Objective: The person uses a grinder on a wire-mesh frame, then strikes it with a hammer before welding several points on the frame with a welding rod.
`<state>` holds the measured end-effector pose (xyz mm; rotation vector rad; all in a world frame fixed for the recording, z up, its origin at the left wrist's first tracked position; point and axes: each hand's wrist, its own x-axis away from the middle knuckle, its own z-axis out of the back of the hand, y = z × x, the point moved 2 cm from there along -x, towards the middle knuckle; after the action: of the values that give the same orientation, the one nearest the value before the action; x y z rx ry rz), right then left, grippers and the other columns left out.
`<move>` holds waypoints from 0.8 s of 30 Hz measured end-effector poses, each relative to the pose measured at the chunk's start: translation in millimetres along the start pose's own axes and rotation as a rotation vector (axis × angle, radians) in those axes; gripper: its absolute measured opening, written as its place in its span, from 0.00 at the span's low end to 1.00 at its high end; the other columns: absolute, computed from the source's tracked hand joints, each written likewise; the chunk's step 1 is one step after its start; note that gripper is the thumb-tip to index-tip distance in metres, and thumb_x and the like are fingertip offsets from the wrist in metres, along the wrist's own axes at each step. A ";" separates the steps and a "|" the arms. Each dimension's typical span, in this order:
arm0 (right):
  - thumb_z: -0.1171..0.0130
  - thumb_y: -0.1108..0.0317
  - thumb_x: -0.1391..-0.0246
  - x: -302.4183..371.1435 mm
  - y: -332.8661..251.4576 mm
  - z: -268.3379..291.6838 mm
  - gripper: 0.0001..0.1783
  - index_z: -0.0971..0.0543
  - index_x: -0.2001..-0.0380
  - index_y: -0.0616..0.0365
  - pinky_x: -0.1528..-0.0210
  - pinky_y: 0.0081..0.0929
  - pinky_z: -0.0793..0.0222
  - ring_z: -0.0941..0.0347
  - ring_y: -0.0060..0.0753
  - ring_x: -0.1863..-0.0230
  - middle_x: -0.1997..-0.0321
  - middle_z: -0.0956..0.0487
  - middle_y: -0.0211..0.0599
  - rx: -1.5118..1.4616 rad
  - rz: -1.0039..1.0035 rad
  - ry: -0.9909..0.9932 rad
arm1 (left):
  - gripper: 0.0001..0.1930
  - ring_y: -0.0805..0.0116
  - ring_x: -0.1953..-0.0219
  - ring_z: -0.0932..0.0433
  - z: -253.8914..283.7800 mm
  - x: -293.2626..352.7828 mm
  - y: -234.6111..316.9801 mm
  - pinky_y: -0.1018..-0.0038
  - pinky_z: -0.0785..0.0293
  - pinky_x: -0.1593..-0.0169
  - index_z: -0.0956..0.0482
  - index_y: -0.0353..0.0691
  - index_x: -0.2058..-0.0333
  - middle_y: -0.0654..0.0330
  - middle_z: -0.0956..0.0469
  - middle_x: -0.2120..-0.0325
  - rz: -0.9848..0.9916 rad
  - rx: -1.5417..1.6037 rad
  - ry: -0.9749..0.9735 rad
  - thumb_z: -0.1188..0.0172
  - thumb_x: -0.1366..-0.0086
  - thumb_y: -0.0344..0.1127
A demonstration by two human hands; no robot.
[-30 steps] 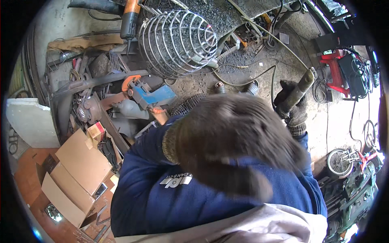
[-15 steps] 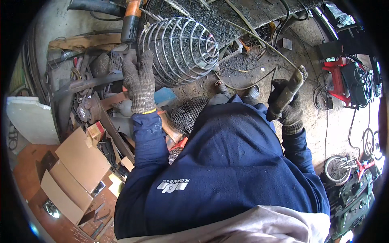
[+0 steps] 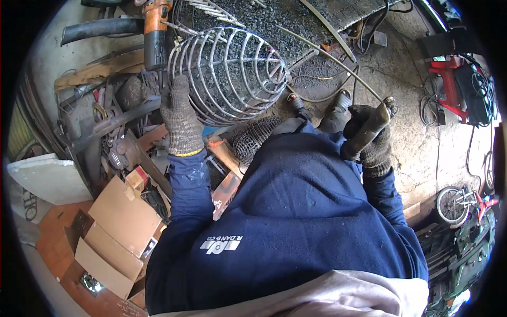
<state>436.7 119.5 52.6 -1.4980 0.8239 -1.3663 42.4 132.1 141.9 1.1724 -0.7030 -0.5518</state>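
Overhead, the person's gloved left hand (image 3: 181,119) is closed on the rim of a dome-shaped wire cage (image 3: 229,74), grip clamped on the outer ring, seemingly to steady the frame where it lies on its side on the gravel floor (image 3: 274,21). The right hand (image 3: 372,142), also gloved, is wrapped tight around a dark tool handle (image 3: 367,132) with a thin rod (image 3: 327,58) running from its tip toward the cage; it looks like a welding holder held ready, off to the right, well apart from the cage. The cage sits ahead of the person, just past the shoes (image 3: 317,103). An orange angle grinder (image 3: 156,31) lies just left of the cage, touching or nearly so. Scrap metal and tools (image 3: 111,127) crowd the left side beside the left wrist, and open cardboard boxes (image 3: 113,232) lie lower left. Cables (image 3: 327,90) loop across the floor between cage and right hand. A red machine (image 3: 454,84) stands far right, a small bicycle (image 3: 462,203) below it. The blue sweater (image 3: 296,227) hides most of the near ground.
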 end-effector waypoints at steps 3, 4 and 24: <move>0.35 0.59 0.47 -18.5 18.6 23.4 0.22 0.28 0.54 0.58 0.63 0.25 0.26 0.24 0.25 0.67 0.66 0.22 0.30 -0.046 0.146 -0.051 | 0.28 0.66 0.55 0.22 5.2 -7.6 -1.6 0.68 0.24 0.53 0.27 0.36 0.47 0.56 0.23 0.53 0.060 0.075 0.000 0.36 0.39 0.50; 0.35 0.57 0.48 -25.5 29.2 31.5 0.21 0.28 0.57 0.58 0.65 0.25 0.27 0.25 0.25 0.69 0.68 0.23 0.30 -0.032 0.228 -0.041 | 0.31 0.64 0.52 0.23 9.3 -9.0 -0.2 0.66 0.24 0.51 0.29 0.37 0.44 0.55 0.24 0.50 0.090 0.088 -0.022 0.36 0.38 0.51; 0.43 0.65 0.40 -69.0 -5.4 78.5 0.17 0.25 0.50 0.58 0.72 0.23 0.33 0.31 0.22 0.74 0.71 0.26 0.27 -0.009 0.114 -0.201 | 0.25 0.59 0.53 0.21 19.2 41.5 -0.8 0.62 0.19 0.52 0.27 0.44 0.46 0.58 0.23 0.51 0.239 0.528 -0.026 0.47 0.32 0.56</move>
<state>502.1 199.3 35.1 -1.5425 0.7761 -1.1091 55.9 90.1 153.9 1.5424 -1.0332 -0.1793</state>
